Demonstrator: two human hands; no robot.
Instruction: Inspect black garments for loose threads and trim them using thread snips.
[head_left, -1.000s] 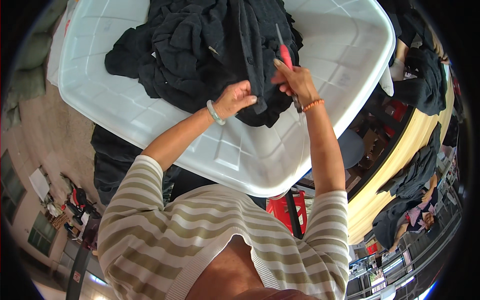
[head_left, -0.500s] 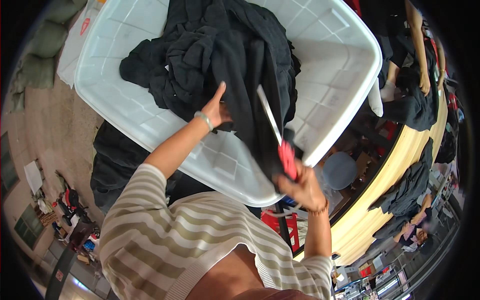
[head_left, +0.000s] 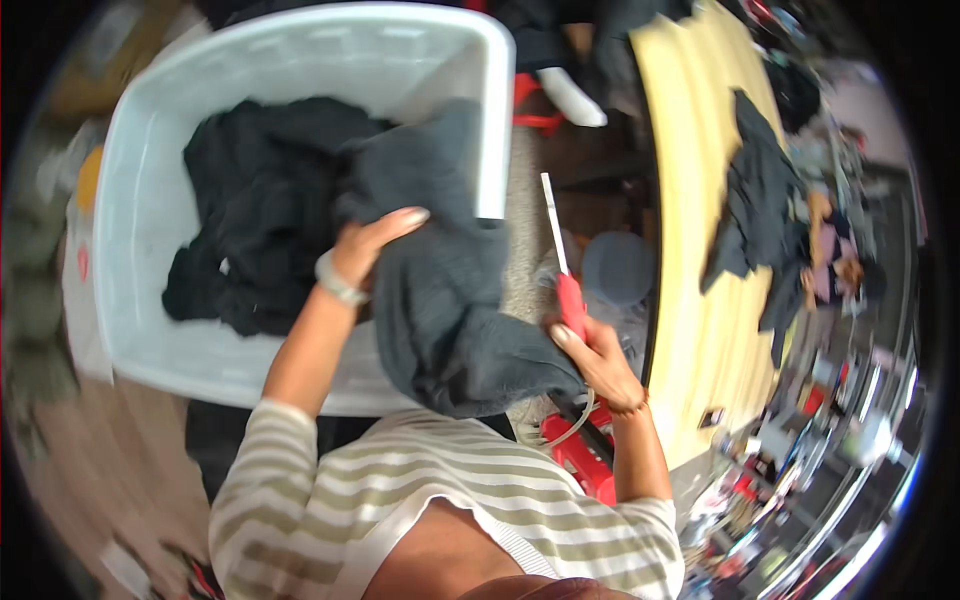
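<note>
A black garment (head_left: 440, 270) stretches from the white plastic bin over its near right rim toward my body. My left hand (head_left: 372, 240) grips it, the thumb lying on top and the other fingers hidden by the cloth. My right hand (head_left: 598, 360) is closed around a red-handled tool (head_left: 570, 300) with a long, narrow pale blade that points away from me. The garment's lower end reaches this hand; whether its fingers also pinch the cloth I cannot tell. More black garments (head_left: 260, 220) lie heaped in the white bin (head_left: 130, 350).
Right of the bin runs a long pale wooden table (head_left: 690, 200) with black clothes (head_left: 750, 200) on it. A round grey stool seat (head_left: 615, 268) and a red plastic stool (head_left: 580, 455) are below. Another person (head_left: 835, 250) is at the table's far side.
My view has turned right, so the bin appears further left. The garment has come out over the bin's rim toward me, and the tool now stands more upright beside it.
</note>
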